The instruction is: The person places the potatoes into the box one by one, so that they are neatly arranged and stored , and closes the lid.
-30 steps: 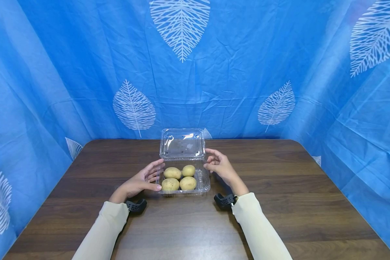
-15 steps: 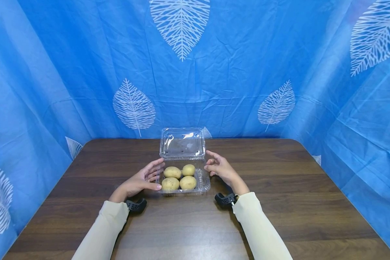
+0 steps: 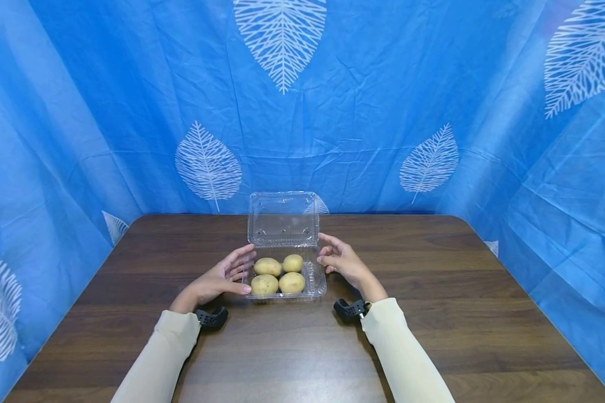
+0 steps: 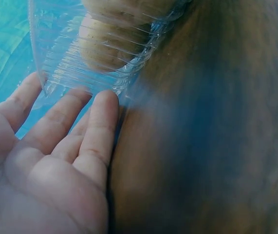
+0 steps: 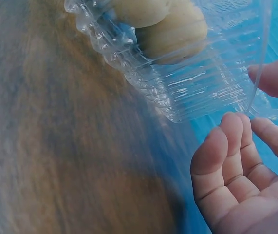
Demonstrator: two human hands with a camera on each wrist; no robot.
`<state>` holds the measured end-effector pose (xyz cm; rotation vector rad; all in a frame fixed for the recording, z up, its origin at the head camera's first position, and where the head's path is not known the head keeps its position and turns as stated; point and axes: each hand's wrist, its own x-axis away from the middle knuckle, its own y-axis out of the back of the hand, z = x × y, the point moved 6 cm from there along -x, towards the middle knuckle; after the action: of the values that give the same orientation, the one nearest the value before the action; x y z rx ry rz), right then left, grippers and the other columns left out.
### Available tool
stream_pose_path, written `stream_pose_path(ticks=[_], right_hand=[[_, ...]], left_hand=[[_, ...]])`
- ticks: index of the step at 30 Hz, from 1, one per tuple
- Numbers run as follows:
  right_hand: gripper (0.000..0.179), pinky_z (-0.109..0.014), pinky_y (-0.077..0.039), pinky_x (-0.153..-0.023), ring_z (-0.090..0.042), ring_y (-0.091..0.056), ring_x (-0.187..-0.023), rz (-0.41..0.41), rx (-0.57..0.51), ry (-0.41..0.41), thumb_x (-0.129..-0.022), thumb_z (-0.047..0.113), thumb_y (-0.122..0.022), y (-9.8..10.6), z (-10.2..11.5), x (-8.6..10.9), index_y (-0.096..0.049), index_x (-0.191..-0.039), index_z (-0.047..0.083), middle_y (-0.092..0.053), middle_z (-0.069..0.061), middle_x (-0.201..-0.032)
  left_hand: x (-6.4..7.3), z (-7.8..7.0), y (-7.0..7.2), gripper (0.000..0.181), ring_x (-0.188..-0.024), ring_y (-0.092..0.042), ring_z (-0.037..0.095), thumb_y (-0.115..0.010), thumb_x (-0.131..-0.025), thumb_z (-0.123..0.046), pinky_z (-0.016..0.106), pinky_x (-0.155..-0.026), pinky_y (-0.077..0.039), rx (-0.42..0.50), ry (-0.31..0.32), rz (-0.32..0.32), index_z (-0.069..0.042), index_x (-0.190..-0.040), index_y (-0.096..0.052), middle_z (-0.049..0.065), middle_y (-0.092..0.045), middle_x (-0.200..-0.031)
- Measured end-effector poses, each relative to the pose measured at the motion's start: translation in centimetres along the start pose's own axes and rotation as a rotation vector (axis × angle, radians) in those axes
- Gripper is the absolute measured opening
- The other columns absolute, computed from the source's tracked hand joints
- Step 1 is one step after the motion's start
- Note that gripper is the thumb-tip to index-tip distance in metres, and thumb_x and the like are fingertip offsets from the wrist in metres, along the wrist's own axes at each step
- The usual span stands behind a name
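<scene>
A clear plastic clamshell box [image 3: 313, 280] stands on the table with its hinged lid [image 3: 283, 219] raised at the back. Inside the box sit several potatoes [image 3: 264, 284], grouped toward its left. My left hand [image 3: 217, 280] rests along the left wall, thumb at the front corner and fingers toward the back. In the left wrist view, its extended fingertips [image 4: 104, 100] meet the ribbed side. My right hand [image 3: 347, 262] is at the right wall, its fingers loosely bent. The right wrist view has its thumb [image 5: 275, 78] at the rim and fingertips close against the plastic.
The brown wooden table [image 3: 302, 352] extends around the box on all sides. A blue curtain [image 3: 343, 112] with white leaf prints hangs behind the table and along both sides. Black wrist cameras [image 3: 212, 318] sit under both wrists, close to the tabletop.
The lid has tilted slightly more upright, its top edge now higher and its bright reflections gone. Both hands, the box base and the potatoes stay nearly where they were.
</scene>
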<state>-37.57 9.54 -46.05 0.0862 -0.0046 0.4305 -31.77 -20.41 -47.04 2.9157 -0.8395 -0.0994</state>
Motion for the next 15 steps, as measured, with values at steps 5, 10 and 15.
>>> stream_pose_path(ticks=[5,10,15], right_hand=[[0.074,-0.022,-0.054,-0.069,-0.012,-0.06,-0.085,0.005,0.016,0.013,-0.097,-0.005,-0.064,0.01,0.23,0.27,-0.034,-0.165,-0.006,-0.057,-0.003,-0.103],[0.073,-0.022,-0.055,-0.07,-0.012,-0.06,-0.085,0.013,0.009,0.022,-0.098,-0.005,-0.063,0.0,0.37,0.41,-0.034,-0.165,-0.006,-0.057,-0.003,-0.104],[0.072,-0.023,-0.055,-0.071,-0.012,-0.06,-0.084,0.018,-0.017,0.022,-0.099,-0.006,-0.063,-0.08,0.33,0.46,-0.034,-0.165,-0.005,-0.056,-0.004,-0.105]], left_hand=[[0.09,-0.09,-0.09,0.114,-0.161,-0.015,0.054,-0.086,-0.092,-0.012,0.057,-0.128,-0.027,0.008,0.01,-0.006,0.0,-0.172,-0.006,0.035,-0.014,-0.175],[0.18,-0.16,-0.1,0.122,-0.16,-0.015,0.056,-0.086,-0.091,-0.012,0.068,-0.127,-0.018,0.007,0.025,-0.02,-0.008,-0.172,0.005,0.035,-0.012,-0.175],[0.14,-0.16,0.0,0.13,-0.158,-0.02,0.058,-0.087,-0.09,-0.009,0.066,-0.128,-0.021,0.009,0.061,-0.034,-0.012,-0.172,0.015,0.035,-0.012,-0.175]])
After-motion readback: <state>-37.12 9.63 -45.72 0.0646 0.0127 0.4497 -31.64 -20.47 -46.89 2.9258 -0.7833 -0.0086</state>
